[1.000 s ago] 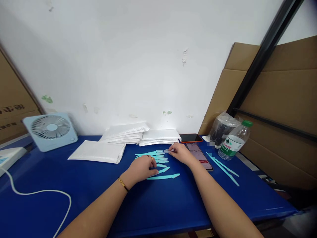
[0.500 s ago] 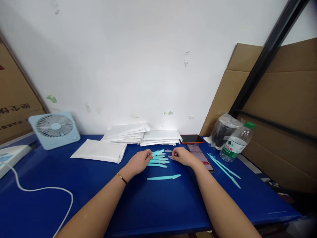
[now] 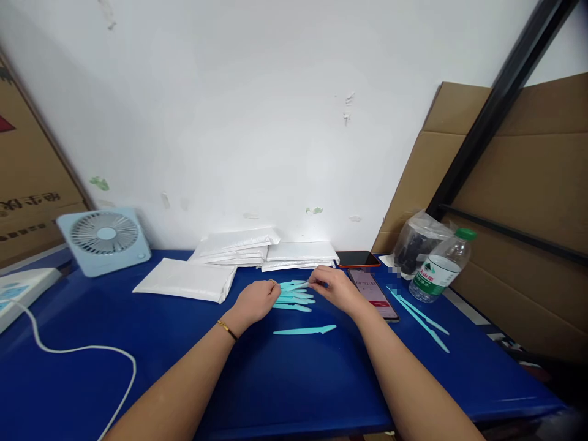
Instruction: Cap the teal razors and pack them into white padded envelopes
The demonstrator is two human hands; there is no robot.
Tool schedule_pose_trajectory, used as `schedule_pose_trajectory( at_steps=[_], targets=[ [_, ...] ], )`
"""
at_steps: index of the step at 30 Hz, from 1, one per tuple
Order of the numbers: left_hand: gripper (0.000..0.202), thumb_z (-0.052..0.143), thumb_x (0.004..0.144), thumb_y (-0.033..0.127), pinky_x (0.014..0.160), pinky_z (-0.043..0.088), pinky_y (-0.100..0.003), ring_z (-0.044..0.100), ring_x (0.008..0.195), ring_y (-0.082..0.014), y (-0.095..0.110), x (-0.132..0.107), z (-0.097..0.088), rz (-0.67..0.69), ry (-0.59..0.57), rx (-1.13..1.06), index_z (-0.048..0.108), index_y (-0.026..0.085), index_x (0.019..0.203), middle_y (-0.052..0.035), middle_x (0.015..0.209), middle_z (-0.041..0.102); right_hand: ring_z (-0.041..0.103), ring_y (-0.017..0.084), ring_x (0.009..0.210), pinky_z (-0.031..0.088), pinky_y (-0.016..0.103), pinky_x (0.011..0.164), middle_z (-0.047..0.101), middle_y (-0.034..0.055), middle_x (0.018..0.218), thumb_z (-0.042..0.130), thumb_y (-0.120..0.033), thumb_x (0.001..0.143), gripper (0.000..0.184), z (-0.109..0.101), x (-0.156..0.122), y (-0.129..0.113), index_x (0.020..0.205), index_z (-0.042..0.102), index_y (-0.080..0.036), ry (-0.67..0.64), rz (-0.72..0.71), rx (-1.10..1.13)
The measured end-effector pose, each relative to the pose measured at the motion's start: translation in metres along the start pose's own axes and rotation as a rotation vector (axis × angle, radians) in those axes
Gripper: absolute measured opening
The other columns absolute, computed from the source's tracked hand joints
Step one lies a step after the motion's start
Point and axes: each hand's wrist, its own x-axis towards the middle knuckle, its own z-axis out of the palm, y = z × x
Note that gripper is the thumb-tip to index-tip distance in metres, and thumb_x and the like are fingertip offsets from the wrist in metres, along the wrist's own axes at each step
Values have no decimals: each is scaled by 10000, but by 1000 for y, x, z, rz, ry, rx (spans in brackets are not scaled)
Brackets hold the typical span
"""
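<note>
My left hand [image 3: 258, 300] is closed at the handle ends of a group of turquoise eyebrow razors [image 3: 294, 300], pinching one of them. Its fingers hide the razors' left ends. At the right side of the group, my right hand [image 3: 334, 288] is closed, thumb and fingertips together on a small clear blade cap [image 3: 303, 284] at a razor's tip. Whether the cap is seated on the blade I cannot tell. One separate turquoise razor [image 3: 304, 331] lies in front of the group. To the right, two more razors [image 3: 420, 321] lie side by side.
White padded mailers [image 3: 184, 279] lie by the wall, several of them stacked. A lit phone [image 3: 374, 297] and a dark phone [image 3: 358, 259] are beyond my right hand. A water bottle [image 3: 438, 269], a bagged dark item [image 3: 413, 245], a fan [image 3: 105, 239] and a white cable [image 3: 82, 350] share the blue table.
My right hand has moved left with the clear cap, up to the razor tips. My left hand has shifted slightly, and the razor it holds sits lower among the others.
</note>
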Motion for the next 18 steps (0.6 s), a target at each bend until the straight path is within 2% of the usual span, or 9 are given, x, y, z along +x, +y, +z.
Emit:
schedule_pose_trajectory(
  at_steps=[6,11,13,16,18],
  targets=[
    [391,253,892,348,548,260,-259,496,590,-150,0,1,2,17,6,-3,499,185,635,-18,636,556,535,129,737,404,228,658,580,27,787,489,-125,827,124,4,2,-6,781,586,-188,8,-33,-7],
    [405,229,909,362,567,301,-255,517,612,-153,4,-2,7,66,15,-38,514,189,679,-20,667,575,565,126,782,428,219,681,614,26,853,486,-130,828,160,7,1,-11,850,623,-209,-35,-46,55],
    [385,241,912,367,590,323,-257,536,649,-159,6,-4,8,97,14,-32,527,189,725,-26,708,590,574,136,814,437,229,707,625,32,883,481,-143,832,176,6,0,-1,896,631,-210,-8,21,30],
    [270,339,888,354,697,353,-276,557,812,-183,10,-6,9,164,62,-1,555,194,861,-41,843,610,577,164,864,433,274,783,629,60,923,478,-151,830,195,5,-3,23,922,646,-185,64,209,-100],
    [216,427,850,353,765,348,-297,535,920,-203,14,-8,8,197,120,11,553,210,951,-42,937,601,576,172,873,427,284,801,622,72,953,499,-171,820,198,8,-4,37,944,653,-179,35,296,-160]
  ],
)
